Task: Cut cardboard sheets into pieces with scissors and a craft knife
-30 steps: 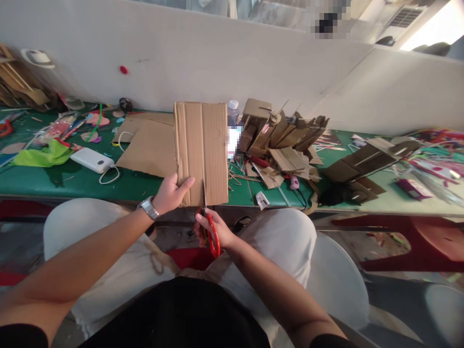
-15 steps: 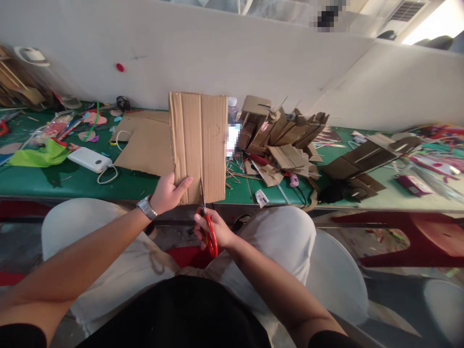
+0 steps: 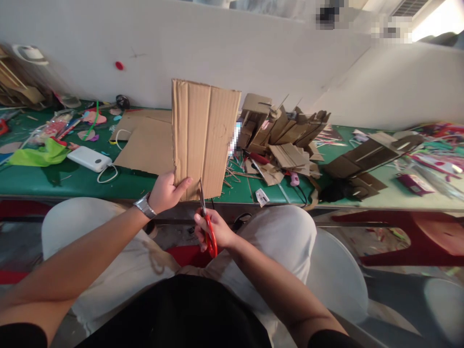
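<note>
My left hand, with a watch on its wrist, grips a creased cardboard piece at its lower left corner, thumb on the near face. The piece stands nearly upright above the table's front edge. My right hand is closed around the red handles of a pair of scissors. The blades point up and lie against the lower edge of the cardboard, close to a crease, just right of my left thumb. Whether they have cut into it there I cannot tell.
Behind the held piece, a larger cardboard sheet lies on the green table. A white power bank with a cable is at left. Cardboard structures, scraps and a pink glue gun are at right, near a cardboard model.
The cardboard piece has tipped, its top edge shifting up and to the right. The scissors stay at its lower edge, and both hands remain almost in place.
</note>
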`<state>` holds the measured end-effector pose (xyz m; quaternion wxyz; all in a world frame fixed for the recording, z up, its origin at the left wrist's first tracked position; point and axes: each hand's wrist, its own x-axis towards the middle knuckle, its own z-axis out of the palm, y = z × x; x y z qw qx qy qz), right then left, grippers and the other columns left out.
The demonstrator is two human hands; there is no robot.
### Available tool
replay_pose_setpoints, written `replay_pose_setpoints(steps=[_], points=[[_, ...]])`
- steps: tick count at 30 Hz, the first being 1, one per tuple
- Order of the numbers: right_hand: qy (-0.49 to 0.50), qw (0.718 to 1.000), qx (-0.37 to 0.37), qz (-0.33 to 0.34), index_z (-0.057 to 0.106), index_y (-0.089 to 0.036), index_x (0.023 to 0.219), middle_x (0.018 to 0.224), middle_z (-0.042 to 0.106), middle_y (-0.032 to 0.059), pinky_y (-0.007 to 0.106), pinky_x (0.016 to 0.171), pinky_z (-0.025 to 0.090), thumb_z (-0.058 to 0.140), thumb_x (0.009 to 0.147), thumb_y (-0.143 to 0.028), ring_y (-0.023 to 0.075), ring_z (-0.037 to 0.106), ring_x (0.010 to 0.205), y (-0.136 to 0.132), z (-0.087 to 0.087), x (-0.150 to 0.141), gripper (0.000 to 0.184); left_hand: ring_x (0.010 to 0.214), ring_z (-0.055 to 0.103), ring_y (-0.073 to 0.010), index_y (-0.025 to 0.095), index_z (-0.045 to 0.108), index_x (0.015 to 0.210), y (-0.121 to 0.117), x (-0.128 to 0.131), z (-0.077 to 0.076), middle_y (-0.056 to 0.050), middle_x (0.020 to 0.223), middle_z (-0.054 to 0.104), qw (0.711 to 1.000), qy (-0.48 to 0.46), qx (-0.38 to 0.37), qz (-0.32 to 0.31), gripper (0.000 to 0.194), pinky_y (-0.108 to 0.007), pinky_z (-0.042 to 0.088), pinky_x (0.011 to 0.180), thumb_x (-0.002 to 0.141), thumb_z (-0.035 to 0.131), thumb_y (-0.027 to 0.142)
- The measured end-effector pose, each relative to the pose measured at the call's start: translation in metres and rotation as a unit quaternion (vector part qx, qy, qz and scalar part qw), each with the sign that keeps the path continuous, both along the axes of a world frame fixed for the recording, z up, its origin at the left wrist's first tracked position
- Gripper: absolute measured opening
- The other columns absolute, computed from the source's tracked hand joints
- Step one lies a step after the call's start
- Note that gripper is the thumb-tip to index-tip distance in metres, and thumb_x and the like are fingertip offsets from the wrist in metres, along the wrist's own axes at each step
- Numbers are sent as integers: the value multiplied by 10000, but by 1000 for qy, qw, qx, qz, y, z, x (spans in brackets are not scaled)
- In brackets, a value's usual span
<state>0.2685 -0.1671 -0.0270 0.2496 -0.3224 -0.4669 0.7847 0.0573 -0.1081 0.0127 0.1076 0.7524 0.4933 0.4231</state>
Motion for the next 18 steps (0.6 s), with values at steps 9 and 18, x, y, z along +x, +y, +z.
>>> replay_pose_setpoints(steps=[9,18], points=[[15,1000,-24,3,429,-245,877,485,617,-76,224,342,508,714,802,-838,140,576,319,-1,-1,0,662,913,780,-280,162,781,1033,5,-5,0,-136,932,814,990,98,79,-67,331,-337,580,809,1050,568,416],[47,999,-21,16,427,-245,891,486,620,-73,238,372,541,710,840,-806,146,587,334,0,-6,0,630,766,723,-231,163,750,1001,5,-5,5,-99,836,758,976,125,160,-74,341,-309,521,685,1089,510,387]])
